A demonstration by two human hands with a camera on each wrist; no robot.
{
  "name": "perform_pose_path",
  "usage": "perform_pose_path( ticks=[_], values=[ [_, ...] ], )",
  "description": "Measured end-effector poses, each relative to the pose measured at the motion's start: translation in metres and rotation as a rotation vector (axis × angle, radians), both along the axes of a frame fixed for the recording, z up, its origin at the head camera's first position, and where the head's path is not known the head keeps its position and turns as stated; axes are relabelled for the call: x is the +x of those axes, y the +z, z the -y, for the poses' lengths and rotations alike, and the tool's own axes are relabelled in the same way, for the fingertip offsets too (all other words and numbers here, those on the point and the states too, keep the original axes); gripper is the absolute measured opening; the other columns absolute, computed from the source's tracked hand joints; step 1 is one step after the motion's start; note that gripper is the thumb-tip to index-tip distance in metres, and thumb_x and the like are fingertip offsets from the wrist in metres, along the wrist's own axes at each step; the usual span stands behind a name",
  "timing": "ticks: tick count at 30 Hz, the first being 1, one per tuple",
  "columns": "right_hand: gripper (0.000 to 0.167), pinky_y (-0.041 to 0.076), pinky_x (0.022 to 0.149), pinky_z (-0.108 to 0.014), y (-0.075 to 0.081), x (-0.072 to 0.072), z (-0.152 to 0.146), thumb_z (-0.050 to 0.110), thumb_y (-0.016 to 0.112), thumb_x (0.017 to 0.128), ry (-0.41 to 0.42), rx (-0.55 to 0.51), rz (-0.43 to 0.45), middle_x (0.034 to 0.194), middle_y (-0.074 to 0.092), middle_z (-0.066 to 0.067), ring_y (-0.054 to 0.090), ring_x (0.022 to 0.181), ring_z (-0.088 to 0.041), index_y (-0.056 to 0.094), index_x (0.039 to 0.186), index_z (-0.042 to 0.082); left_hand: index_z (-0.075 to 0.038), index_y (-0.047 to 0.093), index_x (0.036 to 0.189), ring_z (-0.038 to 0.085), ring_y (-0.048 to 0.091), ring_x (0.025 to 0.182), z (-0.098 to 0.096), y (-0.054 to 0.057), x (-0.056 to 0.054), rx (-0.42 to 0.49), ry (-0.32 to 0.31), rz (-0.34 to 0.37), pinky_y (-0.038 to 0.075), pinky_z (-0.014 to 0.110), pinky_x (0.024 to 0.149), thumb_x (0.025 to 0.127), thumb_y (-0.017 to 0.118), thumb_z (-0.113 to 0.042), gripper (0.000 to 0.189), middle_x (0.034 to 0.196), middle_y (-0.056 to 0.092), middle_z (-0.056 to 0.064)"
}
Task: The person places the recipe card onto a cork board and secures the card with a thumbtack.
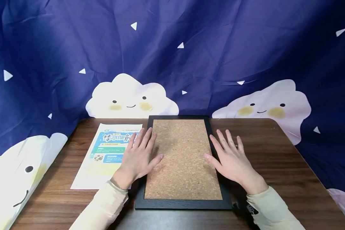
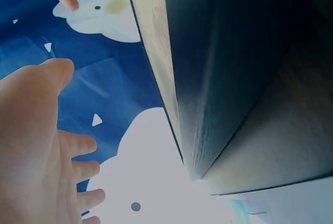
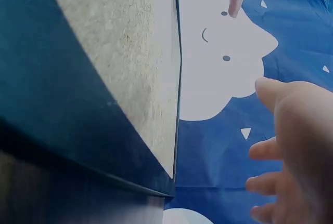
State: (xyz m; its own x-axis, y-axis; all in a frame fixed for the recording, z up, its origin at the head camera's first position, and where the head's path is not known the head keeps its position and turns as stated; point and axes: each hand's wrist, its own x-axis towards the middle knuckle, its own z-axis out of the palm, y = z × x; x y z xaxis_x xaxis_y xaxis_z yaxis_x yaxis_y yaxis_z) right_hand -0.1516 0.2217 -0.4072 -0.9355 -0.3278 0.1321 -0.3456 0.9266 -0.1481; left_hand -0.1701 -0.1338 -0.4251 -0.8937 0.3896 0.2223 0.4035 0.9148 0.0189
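Observation:
A cork board (image 1: pixel 184 159) in a black frame (image 1: pixel 184 204) lies flat on the table, its long side running away from me. My left hand (image 1: pixel 139 156), palm down with fingers spread, is over the frame's left side and the edge of a printed sheet. On the other side my right hand (image 1: pixel 231 156) spreads over the frame's right edge. Both wrist views show a gap between palm and frame: the left hand (image 2: pixel 31 141) and the right hand (image 3: pixel 302 141) hover above it, holding nothing.
The printed paper sheet (image 1: pixel 89 172) with blue and green blocks lies left of the frame on the brown wooden table (image 1: pixel 276 159). A dark strap-like object (image 1: pixel 241 207) shows beside my right sleeve. Behind hangs a blue curtain (image 1: pixel 172 64) with white clouds.

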Motion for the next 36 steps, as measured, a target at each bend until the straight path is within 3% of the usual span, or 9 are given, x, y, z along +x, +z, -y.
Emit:
perform_pose_path(
  ticks=[6,10,16,22,29,36],
  values=[
    [0.065,0.019,0.125,-0.075,-0.001,0.0,-0.007,0.046,0.06,0.11,0.036,-0.069,-0.062,0.169,0.043,-0.025,0.034,0.159,-0.052,0.049,0.161,0.007,-0.009,0.039,0.168,0.04,0.025,0.166,0.004,0.0,0.001,-0.001,-0.013,0.014,0.017,0.06,0.136,0.107,0.048,-0.066,0.084,0.177,0.032,0.014],
    [0.052,0.034,0.119,-0.074,-0.003,-0.001,-0.012,0.033,0.07,0.106,0.069,-0.117,-0.161,0.154,0.06,-0.026,0.053,0.147,-0.051,0.064,0.147,0.002,-0.008,0.044,0.165,0.041,0.029,0.164,0.008,-0.001,0.001,-0.007,-0.009,0.035,0.019,0.059,0.136,0.107,0.049,-0.066,0.082,0.175,0.037,0.015],
    [0.036,0.048,0.11,-0.07,-0.006,-0.004,-0.022,0.022,0.072,0.104,0.072,-0.177,-0.193,0.134,0.074,-0.024,0.069,0.127,-0.048,0.074,0.132,0.0,-0.006,0.053,0.158,0.042,0.039,0.159,0.018,-0.003,0.001,0.01,-0.008,0.039,0.027,0.057,0.134,0.107,0.055,-0.061,0.075,0.169,0.045,0.016],
    [0.03,0.052,0.107,-0.066,-0.006,-0.006,-0.035,0.018,0.071,0.105,0.048,-0.22,-0.146,0.127,0.078,-0.022,0.074,0.118,-0.045,0.076,0.129,0.0,-0.005,0.059,0.153,0.042,0.044,0.156,0.029,-0.001,0.003,0.07,-0.007,0.049,0.032,0.06,0.13,0.108,0.062,-0.049,0.063,0.163,0.052,0.018],
    [0.03,0.054,0.102,-0.068,-0.005,-0.009,-0.05,0.02,0.066,0.108,-0.036,-0.295,-0.079,0.132,0.075,-0.025,0.07,0.123,-0.048,0.075,0.131,0.002,-0.003,0.064,0.146,0.041,0.054,0.147,0.046,-0.004,0.005,0.147,-0.011,0.063,0.039,0.059,0.125,0.107,0.066,-0.04,0.054,0.154,0.06,0.019],
    [0.024,0.059,0.092,-0.064,-0.014,-0.015,-0.064,0.012,0.07,0.105,-0.042,-0.297,-0.108,0.123,0.077,-0.025,0.075,0.109,-0.045,0.077,0.124,-0.001,0.0,0.066,0.144,0.042,0.06,0.139,0.063,-0.007,0.006,0.165,0.013,0.09,0.044,0.059,0.121,0.107,0.065,-0.035,0.05,0.144,0.067,0.02]
  ],
)
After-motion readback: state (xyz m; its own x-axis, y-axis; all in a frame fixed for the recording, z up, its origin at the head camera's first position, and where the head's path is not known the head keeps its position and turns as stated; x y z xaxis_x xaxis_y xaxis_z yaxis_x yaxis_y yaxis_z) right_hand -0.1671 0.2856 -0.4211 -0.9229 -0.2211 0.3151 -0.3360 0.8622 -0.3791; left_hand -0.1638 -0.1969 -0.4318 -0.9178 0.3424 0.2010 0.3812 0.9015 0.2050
